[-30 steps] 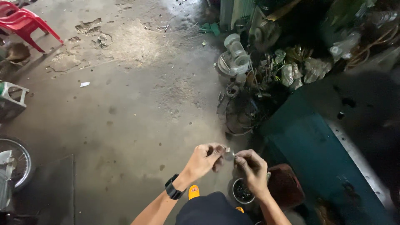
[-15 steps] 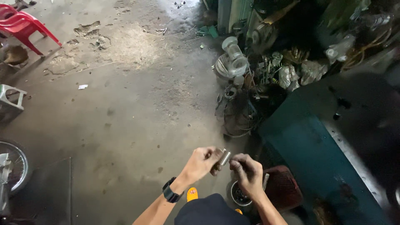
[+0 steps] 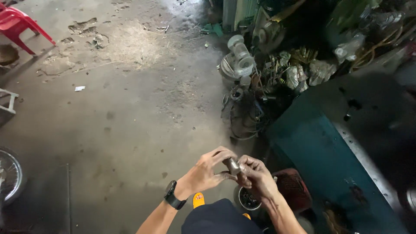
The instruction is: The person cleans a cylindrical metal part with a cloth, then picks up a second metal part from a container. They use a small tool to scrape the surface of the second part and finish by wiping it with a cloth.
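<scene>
1. Steel, small, cylindrical: short grey metal cylinder part [image 3: 233, 166] pinched between both hands, low centre of view, above person's knees.
2. Left hand [image 3: 207, 172], black wristwatch [image 3: 171, 197] on wrist, fingers curled round part's left end; grip tight on it.
3. Right hand [image 3: 259, 176], fingertips grimy, closed on part's right end; grip holding same piece. Hands touching each other.
4. Step, as judged: working the part by hand, likely twisting or seating sth on it; cannot tell which way, detail too small.
5. Next move calls for, by my read: steady counter-hold w/ one hand, firm fingertip turn w/ other; greasy fingers could slip.
6. Just below hands: small round metal tin w/ dark contents [image 3: 247, 199] on the floor; beside it a dark red mesh basket [image 3: 293, 188].
7. Grey concrete floor [image 3: 130, 117], stained, cracked patch far side.
8. Room: workshop. Teal metal counter [image 3: 320, 160] to right; heap of scrap metal parts and wires [image 3: 268, 73] behind it. Red plastic chair [image 3: 17, 24] top left, spoked wheel [image 3: 8, 173] left edge.
</scene>
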